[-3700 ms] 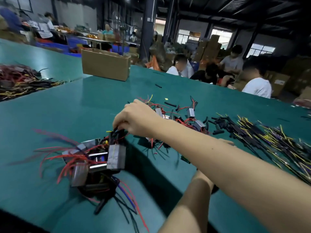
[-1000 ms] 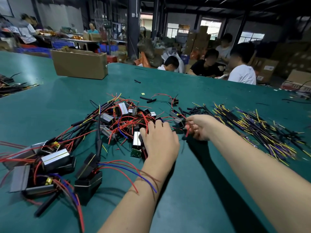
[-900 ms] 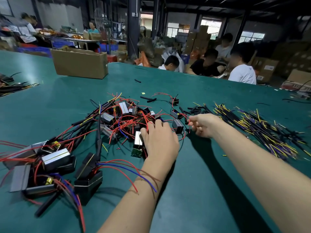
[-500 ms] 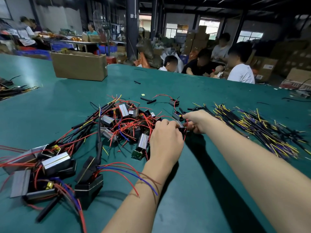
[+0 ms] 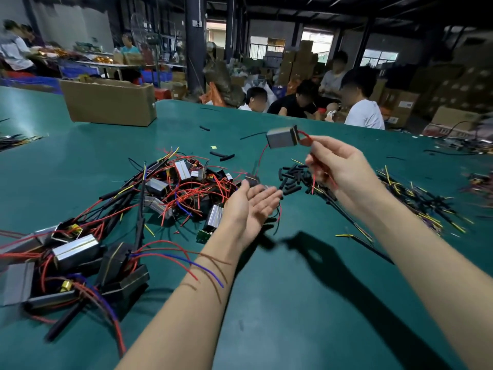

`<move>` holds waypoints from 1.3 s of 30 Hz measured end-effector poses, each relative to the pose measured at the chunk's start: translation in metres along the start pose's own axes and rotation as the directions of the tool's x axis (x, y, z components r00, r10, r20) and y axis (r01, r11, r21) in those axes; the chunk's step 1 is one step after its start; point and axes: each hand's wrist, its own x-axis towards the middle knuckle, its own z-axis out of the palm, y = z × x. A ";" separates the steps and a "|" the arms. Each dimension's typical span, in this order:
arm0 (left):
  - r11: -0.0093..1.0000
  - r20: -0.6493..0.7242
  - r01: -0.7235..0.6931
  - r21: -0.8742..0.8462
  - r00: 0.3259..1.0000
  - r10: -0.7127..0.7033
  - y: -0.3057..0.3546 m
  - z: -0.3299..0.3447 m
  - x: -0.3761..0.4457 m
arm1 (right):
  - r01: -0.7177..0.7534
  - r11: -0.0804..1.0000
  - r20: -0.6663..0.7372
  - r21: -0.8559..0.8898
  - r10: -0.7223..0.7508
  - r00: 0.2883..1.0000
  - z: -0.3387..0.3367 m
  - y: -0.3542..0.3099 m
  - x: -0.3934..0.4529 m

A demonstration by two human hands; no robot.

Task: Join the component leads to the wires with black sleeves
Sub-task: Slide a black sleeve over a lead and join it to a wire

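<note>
Component (image 5: 282, 137) dangles by red leads from right hand (image 5: 336, 165); cardboard box (image 5: 109, 102) contents hidden.

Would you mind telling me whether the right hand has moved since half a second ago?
Yes. The right hand has lifted off the green table, above the loose black sleeves, dangling a grey component by its red leads.

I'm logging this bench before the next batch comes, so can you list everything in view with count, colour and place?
Lifted component: one, grey, red leads, held in the air.
Component pile: many, grey and black, red wires, table centre-left.
Larger components: several, grey and black, near left.
Black sleeves: many, loose, centre.
Sleeved wires: many, black and yellow, right.
Cardboard box: one, brown, far left.
Table: one, green.
Seated workers: several, beyond the table.
Left hand: palm up, holding nothing.
Right hand: pinches the red leads.
</note>
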 end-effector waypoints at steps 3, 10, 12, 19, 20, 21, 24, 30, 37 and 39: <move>0.994 0.060 0.045 -0.099 0.997 -0.040 0.002 0.002 -0.004 | -0.043 0.981 0.121 -0.188 0.067 0.990 -0.022 0.000 -0.039; 0.999 0.018 0.043 -0.011 0.999 -0.043 0.002 -0.004 -0.006 | -0.077 0.825 0.281 -0.560 0.276 0.919 -0.050 0.000 -0.088; 0.999 0.014 0.033 -0.030 0.999 -0.033 0.001 -0.005 -0.005 | -0.083 0.810 0.303 -0.580 0.310 0.901 -0.050 -0.001 -0.089; 0.999 0.025 -0.001 0.053 1.000 -0.001 0.001 -0.003 -0.005 | -0.110 0.806 0.351 -0.582 0.371 0.860 -0.034 0.007 -0.075; 0.997 0.030 -0.004 0.075 1.000 0.002 0.001 -0.003 -0.005 | -0.107 0.811 0.338 -0.575 0.354 0.872 -0.030 0.009 -0.072; 0.995 0.037 -0.007 0.101 0.999 0.003 0.002 -0.003 -0.005 | -0.107 0.816 0.321 -0.568 0.340 0.884 -0.027 0.011 -0.069; 0.985 0.068 -0.016 0.170 0.998 0.004 0.002 -0.003 -0.005 | -0.115 0.812 0.270 -0.572 0.319 0.909 -0.013 0.019 -0.060; 0.962 0.117 -0.015 0.273 0.993 -0.017 0.000 0.001 -0.004 | -0.075 0.769 0.201 -0.635 0.258 0.945 0.033 0.046 -0.044; 0.935 -0.013 -0.169 0.311 0.983 0.181 -0.003 0.004 0.001 | -0.112 0.799 -0.061 -0.591 0.094 0.994 0.027 0.025 0.022; 0.867 -0.101 -0.269 0.419 0.936 0.338 -0.008 0.001 0.006 | -0.114 0.741 -0.104 -0.662 0.060 0.993 0.028 0.016 0.052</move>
